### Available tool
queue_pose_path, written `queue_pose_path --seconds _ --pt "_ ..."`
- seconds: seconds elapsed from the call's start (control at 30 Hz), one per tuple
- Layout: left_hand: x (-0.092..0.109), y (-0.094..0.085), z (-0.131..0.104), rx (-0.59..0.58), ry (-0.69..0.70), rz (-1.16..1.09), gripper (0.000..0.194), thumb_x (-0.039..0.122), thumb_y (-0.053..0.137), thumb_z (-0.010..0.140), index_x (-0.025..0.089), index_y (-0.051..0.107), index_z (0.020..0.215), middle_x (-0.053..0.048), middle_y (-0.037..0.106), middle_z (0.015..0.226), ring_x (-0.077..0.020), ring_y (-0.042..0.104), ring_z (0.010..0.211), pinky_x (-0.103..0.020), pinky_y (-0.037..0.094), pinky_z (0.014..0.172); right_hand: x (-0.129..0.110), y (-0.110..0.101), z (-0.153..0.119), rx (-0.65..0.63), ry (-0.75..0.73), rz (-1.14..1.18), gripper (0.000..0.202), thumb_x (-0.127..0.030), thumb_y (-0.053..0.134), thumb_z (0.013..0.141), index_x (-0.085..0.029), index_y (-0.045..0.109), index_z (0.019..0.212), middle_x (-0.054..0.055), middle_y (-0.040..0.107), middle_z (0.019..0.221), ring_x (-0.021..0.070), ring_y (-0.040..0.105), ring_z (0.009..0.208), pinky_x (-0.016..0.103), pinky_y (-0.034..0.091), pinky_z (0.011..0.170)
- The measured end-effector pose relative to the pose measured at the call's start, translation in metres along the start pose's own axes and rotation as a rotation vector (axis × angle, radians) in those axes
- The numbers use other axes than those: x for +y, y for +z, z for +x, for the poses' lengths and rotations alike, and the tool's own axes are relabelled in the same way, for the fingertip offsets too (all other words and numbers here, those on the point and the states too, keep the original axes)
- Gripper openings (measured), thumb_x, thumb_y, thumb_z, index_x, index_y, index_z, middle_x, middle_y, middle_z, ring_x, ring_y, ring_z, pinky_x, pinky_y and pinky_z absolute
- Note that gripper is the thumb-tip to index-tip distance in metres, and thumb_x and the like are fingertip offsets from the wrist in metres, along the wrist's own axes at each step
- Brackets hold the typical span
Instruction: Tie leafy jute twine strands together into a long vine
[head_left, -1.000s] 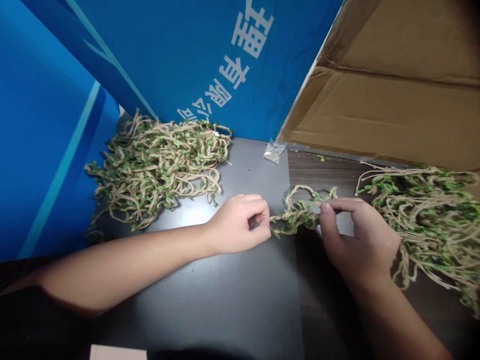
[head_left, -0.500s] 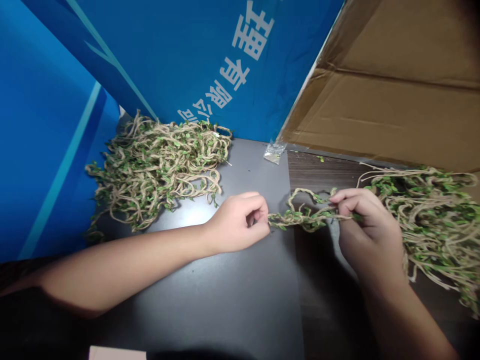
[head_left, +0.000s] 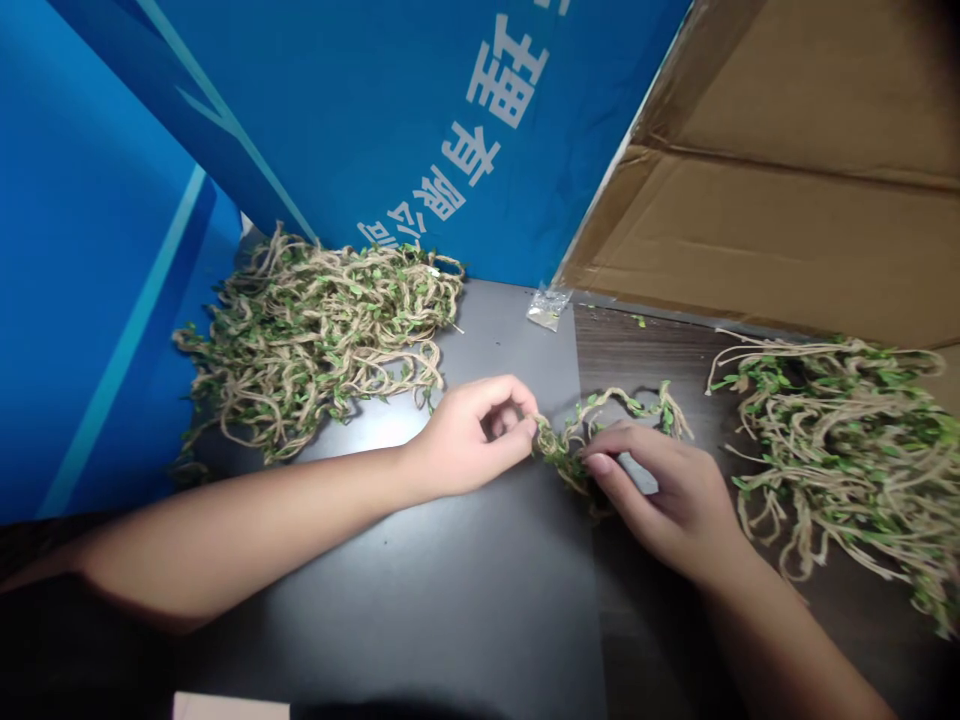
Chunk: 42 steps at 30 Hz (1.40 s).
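Observation:
A length of leafy twine (head_left: 611, 396), tan cord with small green leaves, is bunched between my hands above the table. My left hand (head_left: 480, 430) pinches its left end between thumb and fingertips. Thumb and index finger of my right hand (head_left: 664, 495) are closed on the twine's middle part, and a small grey patch shows through the gap between them. One strand loops up behind the right hand, its frayed end hanging to the right. Part of the twine is hidden by the right hand.
A heap of leafy twine (head_left: 322, 340) lies at the left, against a blue printed panel (head_left: 360, 120). More leafy twine (head_left: 847, 450) is piled at the right, before a cardboard sheet (head_left: 787, 220). A clear plastic scrap (head_left: 547, 308) lies at the back. A pale box corner (head_left: 229, 707) shows in front.
My right hand has moved left, toward my left hand, along the twine. The twine between them has gone from stretched to bunched. The left hand has barely moved.

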<state>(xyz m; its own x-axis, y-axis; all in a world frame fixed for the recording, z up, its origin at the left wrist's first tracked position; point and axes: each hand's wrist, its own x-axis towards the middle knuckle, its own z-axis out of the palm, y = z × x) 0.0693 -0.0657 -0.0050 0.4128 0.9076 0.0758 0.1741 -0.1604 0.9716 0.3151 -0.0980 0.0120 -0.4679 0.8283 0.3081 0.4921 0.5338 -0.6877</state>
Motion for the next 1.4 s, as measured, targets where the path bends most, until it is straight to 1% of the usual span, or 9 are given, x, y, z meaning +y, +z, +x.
queue_pose_path --seconds 0.1,0.27,0.47,0.67,0.87,1.0,1.17,1.27,1.4 --pt "0.0 0.003 -0.004 -0.107 -0.027 -0.125 0.015 0.028 0.063 0.098 0.013 0.062 0.1 -0.004 0.069 0.074 -0.0112 0.063 0.061 -0.023 0.048 0.06 0.002 0.016 0.0 -0.009 0.015 -0.019 0.024 -0.024 0.072 0.096 -0.021 0.065 0.119 0.005 0.071 0.1 0.0165 0.068 0.088 0.03 0.055 0.077" --pt "0.0 0.003 -0.004 -0.113 0.009 -0.158 0.017 0.03 0.062 0.101 0.013 0.062 0.103 -0.002 0.067 0.07 -0.0102 0.063 0.06 -0.021 0.049 0.06 0.001 0.02 0.0 0.068 0.005 0.0 0.008 -0.018 0.069 0.097 -0.023 0.069 0.103 0.004 0.071 0.095 0.017 0.065 0.091 0.033 0.052 0.082" --pt "0.0 0.003 -0.001 -0.105 0.059 -0.039 0.014 0.028 0.066 0.098 0.014 0.066 0.097 0.003 0.054 0.071 -0.0061 0.046 0.057 -0.02 0.038 0.055 0.0 0.009 -0.008 0.149 0.396 0.61 0.007 -0.032 0.062 0.104 -0.026 0.063 0.101 0.001 0.071 0.085 0.0158 0.066 0.077 0.029 0.051 0.07" --pt "0.001 0.004 0.0 0.015 0.152 0.133 0.008 0.021 0.068 0.093 0.014 0.067 0.09 0.003 0.054 0.071 -0.008 0.049 0.061 -0.023 0.042 0.061 0.003 0.007 -0.014 0.215 0.457 0.877 0.015 -0.04 0.063 0.103 -0.026 0.063 0.101 -0.003 0.054 0.066 0.0126 0.05 0.056 0.027 0.042 0.057" --pt "0.001 -0.002 0.002 0.215 0.234 0.303 0.003 0.014 0.066 0.091 0.016 0.067 0.09 -0.002 0.062 0.089 -0.0138 0.06 0.083 -0.028 0.049 0.078 0.005 -0.003 -0.017 0.28 0.399 0.384 0.009 -0.033 0.066 0.102 -0.024 0.067 0.101 -0.001 0.06 0.074 0.0111 0.054 0.061 0.023 0.042 0.054" --pt "0.0 -0.003 0.002 0.275 0.27 0.339 0.006 0.013 0.065 0.092 0.018 0.067 0.095 -0.005 0.06 0.1 -0.0176 0.061 0.101 -0.034 0.051 0.096 0.005 -0.006 -0.011 0.158 0.218 -0.015 0.009 -0.025 0.068 0.099 -0.025 0.07 0.108 -0.002 0.069 0.079 0.0095 0.062 0.063 0.021 0.049 0.06" --pt "0.001 -0.002 0.0 0.281 0.257 0.387 0.006 0.015 0.063 0.094 0.017 0.066 0.098 -0.012 0.063 0.122 -0.0219 0.06 0.125 -0.042 0.046 0.114 0.011 0.001 -0.006 0.036 0.07 -0.198 0.017 -0.026 0.068 0.1 -0.024 0.067 0.117 0.001 0.077 0.098 0.0123 0.073 0.081 0.022 0.056 0.072" --pt "0.002 -0.003 -0.001 0.254 0.269 0.42 0.007 0.016 0.06 0.095 0.018 0.065 0.099 -0.015 0.061 0.144 -0.0255 0.05 0.146 -0.049 0.037 0.126 0.014 0.004 -0.007 0.006 0.05 -0.235 0.018 -0.027 0.066 0.101 -0.024 0.067 0.119 0.002 0.077 0.104 0.0136 0.074 0.089 0.023 0.057 0.079" --pt "0.002 -0.002 -0.001 0.127 0.207 0.476 0.009 0.018 0.057 0.097 0.018 0.062 0.105 -0.017 0.049 0.161 -0.0281 0.022 0.165 -0.054 0.024 0.134 0.015 0.005 -0.008 -0.014 0.068 -0.234 0.019 -0.029 0.066 0.102 -0.024 0.067 0.12 0.002 0.076 0.104 0.0137 0.074 0.088 0.023 0.056 0.077"
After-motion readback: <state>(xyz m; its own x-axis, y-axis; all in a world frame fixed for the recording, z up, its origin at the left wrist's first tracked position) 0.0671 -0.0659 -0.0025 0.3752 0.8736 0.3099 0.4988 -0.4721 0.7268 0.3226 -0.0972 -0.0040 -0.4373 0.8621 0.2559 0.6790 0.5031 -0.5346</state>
